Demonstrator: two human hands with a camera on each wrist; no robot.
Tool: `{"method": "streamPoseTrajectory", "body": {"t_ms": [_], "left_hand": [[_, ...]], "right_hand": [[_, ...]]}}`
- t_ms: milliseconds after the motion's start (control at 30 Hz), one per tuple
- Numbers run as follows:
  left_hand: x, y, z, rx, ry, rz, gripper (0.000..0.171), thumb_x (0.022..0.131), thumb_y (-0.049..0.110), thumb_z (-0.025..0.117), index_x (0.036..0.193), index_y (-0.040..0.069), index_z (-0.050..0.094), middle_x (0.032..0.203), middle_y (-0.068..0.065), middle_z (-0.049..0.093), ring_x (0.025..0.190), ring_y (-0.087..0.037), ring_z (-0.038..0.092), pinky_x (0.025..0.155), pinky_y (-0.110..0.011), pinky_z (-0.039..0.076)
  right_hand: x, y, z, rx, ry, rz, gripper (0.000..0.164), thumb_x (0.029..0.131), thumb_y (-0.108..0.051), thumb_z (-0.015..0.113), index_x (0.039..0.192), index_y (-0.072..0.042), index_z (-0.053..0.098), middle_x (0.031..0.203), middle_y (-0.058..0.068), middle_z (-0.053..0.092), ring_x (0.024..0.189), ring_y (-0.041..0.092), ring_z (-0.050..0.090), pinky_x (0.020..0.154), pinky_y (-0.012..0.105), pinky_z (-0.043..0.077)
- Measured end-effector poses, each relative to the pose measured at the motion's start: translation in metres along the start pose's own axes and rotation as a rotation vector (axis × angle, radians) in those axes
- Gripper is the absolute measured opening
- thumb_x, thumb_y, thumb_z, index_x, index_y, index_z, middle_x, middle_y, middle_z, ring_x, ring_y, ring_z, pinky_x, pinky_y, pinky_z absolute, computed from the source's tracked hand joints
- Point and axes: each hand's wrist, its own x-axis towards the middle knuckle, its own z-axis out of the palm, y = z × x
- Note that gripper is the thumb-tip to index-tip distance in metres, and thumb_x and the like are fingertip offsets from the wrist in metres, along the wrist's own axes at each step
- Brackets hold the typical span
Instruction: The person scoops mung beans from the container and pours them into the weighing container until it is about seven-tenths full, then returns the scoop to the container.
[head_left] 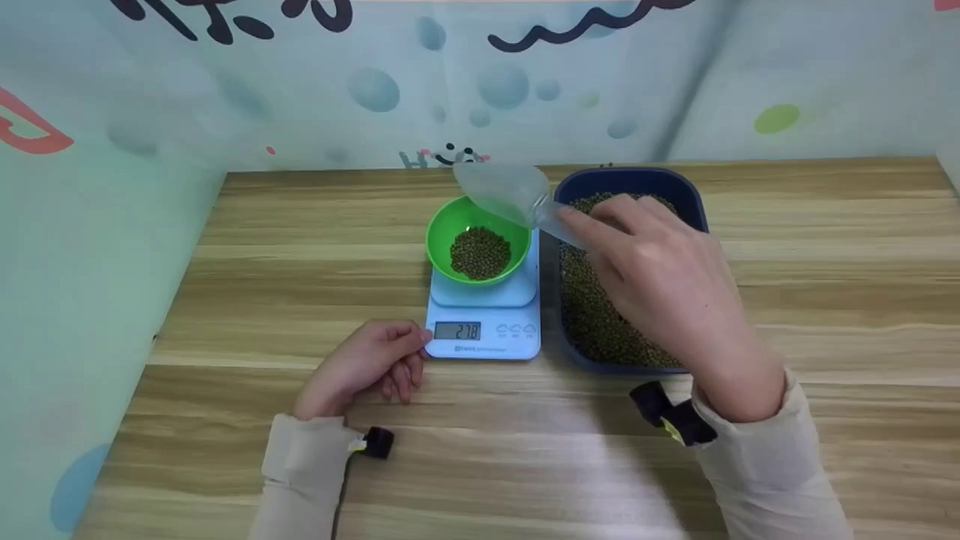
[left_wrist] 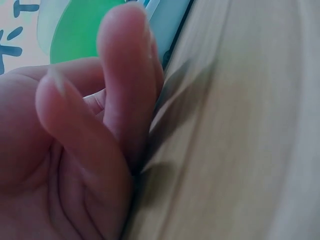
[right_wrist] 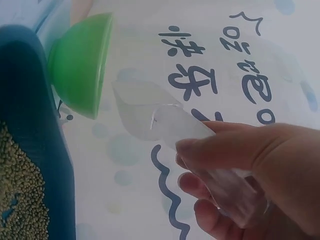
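Observation:
My right hand (head_left: 667, 285) grips the handle of a translucent plastic scoop (head_left: 501, 189), fingers curled round it in the right wrist view. The scoop's mouth is over the far rim of a green bowl (head_left: 442, 251), and I see no grains in it. A small heap of green-brown grains, like mung beans (head_left: 480, 253), lies in the bowl. Under the bowl is a light-blue kitchen scale (head_left: 484, 296), its display reading about 27.8. Fingertips of my left hand (head_left: 371, 360) touch the scale's left edge near the display, the other fingers loosely bent on the table.
A dark blue tub (head_left: 628, 178) of the same grains stands right of the scale, below my right forearm. Behind the wooden table (head_left: 300, 262) rises a printed backdrop (head_left: 315, 82). Black wrist cameras sit on both cuffs.

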Motion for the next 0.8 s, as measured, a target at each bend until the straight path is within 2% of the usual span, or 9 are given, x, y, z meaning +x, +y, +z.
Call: {"method": "streamPoseTrajectory", "body": {"t_ms": [233,400,533,633,700,800], "left_hand": [[0.001,0.001,0.001,0.006,0.002,-0.006,0.038,0.093,0.027,0.048,0.086,-0.009,0.054,0.065,-0.016,0.059,0.047,-0.018,0.057,0.038,-0.023,0.041],[-0.003,-0.001,-0.001,-0.006,0.014,-0.005,0.037,0.094,0.026,0.047,0.086,-0.010,0.053,0.066,-0.018,0.060,0.047,-0.019,0.058,0.037,-0.023,0.041],[-0.003,-0.001,-0.001,-0.002,0.006,-0.003,0.036,0.094,0.026,0.047,0.086,-0.010,0.053,0.067,-0.018,0.060,0.048,-0.019,0.058,0.038,-0.023,0.040],[-0.002,0.000,0.000,0.006,0.002,-0.003,0.036,0.094,0.026,0.047,0.087,-0.009,0.053,0.067,-0.018,0.060,0.048,-0.019,0.058,0.038,-0.023,0.040],[-0.002,0.001,0.000,0.013,0.003,-0.003,0.036,0.094,0.026,0.046,0.087,-0.009,0.053,0.067,-0.018,0.060,0.048,-0.019,0.058,0.038,-0.023,0.040],[-0.001,0.001,0.001,0.017,0.005,-0.003,0.036,0.094,0.026,0.046,0.087,-0.009,0.054,0.067,-0.018,0.060,0.048,-0.019,0.058,0.038,-0.023,0.040]], "right_hand": [[-0.010,0.018,-0.010,0.055,-0.046,0.076,0.048,0.070,0.005,0.058,0.114,-0.011,0.061,0.093,0.005,0.059,0.075,0.020,0.050,0.061,0.036,0.044],[-0.022,0.033,-0.023,0.051,-0.097,0.139,0.044,0.075,-0.007,0.059,0.118,-0.016,0.059,0.093,0.000,0.059,0.065,0.014,0.049,0.054,0.030,0.041],[-0.034,0.046,-0.040,0.028,-0.111,0.222,0.038,0.081,-0.022,0.062,0.119,-0.024,0.058,0.080,-0.007,0.060,0.050,0.007,0.044,0.043,0.021,0.034],[-0.043,0.056,-0.051,0.004,-0.099,0.300,0.035,0.082,-0.029,0.061,0.117,-0.031,0.058,0.068,-0.011,0.056,0.042,0.005,0.039,0.037,0.019,0.029],[-0.048,0.062,-0.056,-0.014,-0.095,0.338,0.034,0.082,-0.029,0.061,0.116,-0.032,0.059,0.067,-0.012,0.056,0.043,0.005,0.041,0.038,0.018,0.029],[-0.055,0.071,-0.060,-0.041,-0.091,0.341,0.034,0.080,-0.026,0.063,0.114,-0.030,0.061,0.080,-0.011,0.061,0.052,0.004,0.049,0.046,0.017,0.033]]}}
